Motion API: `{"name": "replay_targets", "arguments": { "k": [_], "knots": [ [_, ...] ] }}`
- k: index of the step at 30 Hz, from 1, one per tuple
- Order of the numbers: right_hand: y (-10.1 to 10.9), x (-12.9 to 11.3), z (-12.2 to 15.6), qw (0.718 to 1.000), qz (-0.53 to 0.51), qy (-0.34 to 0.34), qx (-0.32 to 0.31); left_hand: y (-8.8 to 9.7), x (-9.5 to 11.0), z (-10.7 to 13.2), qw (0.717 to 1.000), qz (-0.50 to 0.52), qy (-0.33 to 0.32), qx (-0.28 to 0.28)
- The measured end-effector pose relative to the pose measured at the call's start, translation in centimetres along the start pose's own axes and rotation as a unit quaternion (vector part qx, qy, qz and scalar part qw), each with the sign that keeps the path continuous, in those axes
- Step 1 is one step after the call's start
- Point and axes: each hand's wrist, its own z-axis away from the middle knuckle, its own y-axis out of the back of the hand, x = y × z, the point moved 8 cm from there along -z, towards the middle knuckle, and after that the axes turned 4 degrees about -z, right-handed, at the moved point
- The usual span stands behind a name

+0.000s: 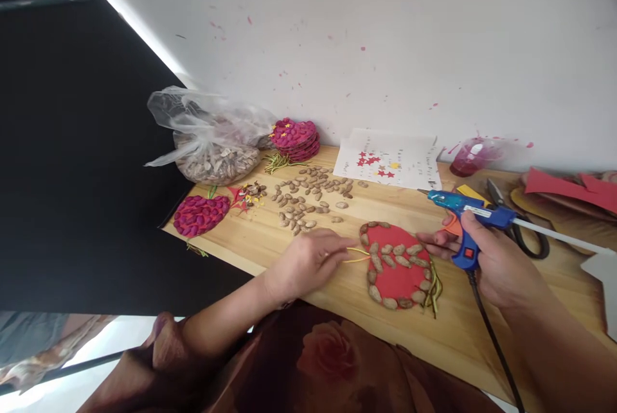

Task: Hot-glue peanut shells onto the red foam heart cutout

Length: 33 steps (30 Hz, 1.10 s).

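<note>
Fingers of the left hand (308, 262) pinch a thin yellow strip (357, 255) at the left edge of the red heart (398, 275), which lies near the table's (337, 297) front. The right hand (501, 265) wraps closed around a blue glue gun (465, 217) just right of it.

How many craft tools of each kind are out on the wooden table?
Glue gun: 1, blue, held in the right hand
Scissors: 1, lying behind the gun
Total: 2
</note>
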Motion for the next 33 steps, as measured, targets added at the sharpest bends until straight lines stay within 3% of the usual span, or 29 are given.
{"name": "replay_targets", "arguments": {
  "k": [5, 9, 15, 21, 28, 33],
  "knots": [
    [0.0, 0.0, 0.2, 1.000, -0.004, -0.007, -0.002, 6.4, -4.4, -0.7, 0.974, -0.196, 0.065, 0.092],
    [-0.2, 0.5, 0.1, 1.000, -0.017, -0.011, -0.023, 8.6, -6.4, -0.7, 0.954, -0.270, 0.077, 0.104],
    [0.0, 0.8, -0.1, 0.999, -0.017, -0.029, -0.002, 6.5, -7.2, -1.3, 0.955, -0.279, 0.054, 0.081],
    [-0.2, 0.3, -0.1, 1.000, -0.008, 0.001, -0.025, 4.9, -8.1, -2.8, 0.937, -0.322, 0.135, 0.005],
    [0.1, 0.4, -0.2, 0.999, -0.008, 0.018, -0.035, 4.5, -7.9, -3.4, 0.922, -0.337, 0.187, -0.028],
    [0.4, 0.5, -0.2, 0.999, -0.012, 0.019, -0.029, 5.1, -8.4, -3.4, 0.941, -0.291, 0.171, -0.031]
  ]
}}
